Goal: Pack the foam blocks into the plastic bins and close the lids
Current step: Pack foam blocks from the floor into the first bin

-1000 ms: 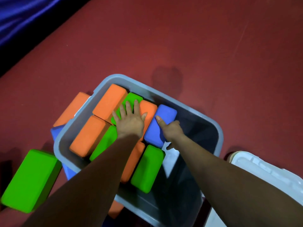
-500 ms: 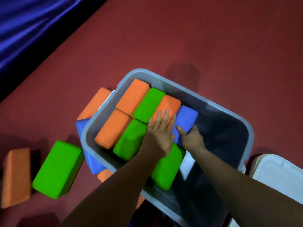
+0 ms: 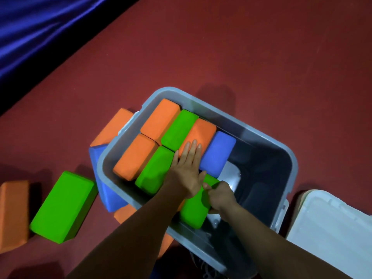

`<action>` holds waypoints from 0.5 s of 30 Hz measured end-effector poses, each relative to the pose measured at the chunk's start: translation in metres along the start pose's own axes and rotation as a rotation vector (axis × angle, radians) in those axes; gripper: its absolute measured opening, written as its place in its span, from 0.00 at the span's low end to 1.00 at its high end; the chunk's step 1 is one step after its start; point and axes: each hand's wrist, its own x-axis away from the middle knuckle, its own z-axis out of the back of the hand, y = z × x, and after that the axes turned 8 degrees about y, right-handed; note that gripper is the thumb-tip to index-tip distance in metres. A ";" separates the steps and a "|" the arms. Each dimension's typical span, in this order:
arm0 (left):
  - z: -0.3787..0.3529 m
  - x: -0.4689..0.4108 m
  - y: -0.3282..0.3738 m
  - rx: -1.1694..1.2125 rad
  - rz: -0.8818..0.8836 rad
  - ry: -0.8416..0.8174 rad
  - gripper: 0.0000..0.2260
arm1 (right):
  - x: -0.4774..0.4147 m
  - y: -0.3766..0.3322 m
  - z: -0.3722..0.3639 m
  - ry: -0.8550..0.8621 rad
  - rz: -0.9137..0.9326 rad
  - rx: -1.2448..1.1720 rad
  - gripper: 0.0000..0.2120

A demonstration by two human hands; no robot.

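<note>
A grey plastic bin [image 3: 289, 158] stands on the red floor, its left half filled with orange, green and blue foam blocks laid side by side. My left hand [image 3: 188, 170] lies flat, fingers together, on the orange block [image 3: 203, 131] and the blocks around it. My right hand [image 3: 220, 195] grips the edge of the near green block [image 3: 194, 211], thumb on top. A blue block [image 3: 218, 153] lies just beyond my hands. The bin's right half is bare.
Loose blocks lie on the floor left of the bin: a green one [image 3: 62, 206], an orange one [image 3: 13, 212], another orange [image 3: 114, 125] and a blue [image 3: 106, 190] against the bin wall. A white lid [image 3: 334, 230] lies at the right. Blue fabric [image 3: 40, 27] fills the upper left.
My right hand has left the blue block and drawn back onto the near green block. My left hand stays flat on the blocks. The camera has shifted, showing more floor at the left.
</note>
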 end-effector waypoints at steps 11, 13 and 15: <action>0.040 0.012 0.002 0.066 0.063 -0.218 0.43 | 0.052 -0.054 0.034 0.078 0.114 0.400 0.22; 0.059 0.033 0.004 0.107 0.125 -0.214 0.42 | 0.069 -0.062 0.038 0.081 0.207 0.466 0.24; 0.085 0.058 0.002 0.133 0.167 -0.226 0.38 | 0.099 -0.074 0.041 0.054 0.267 0.495 0.25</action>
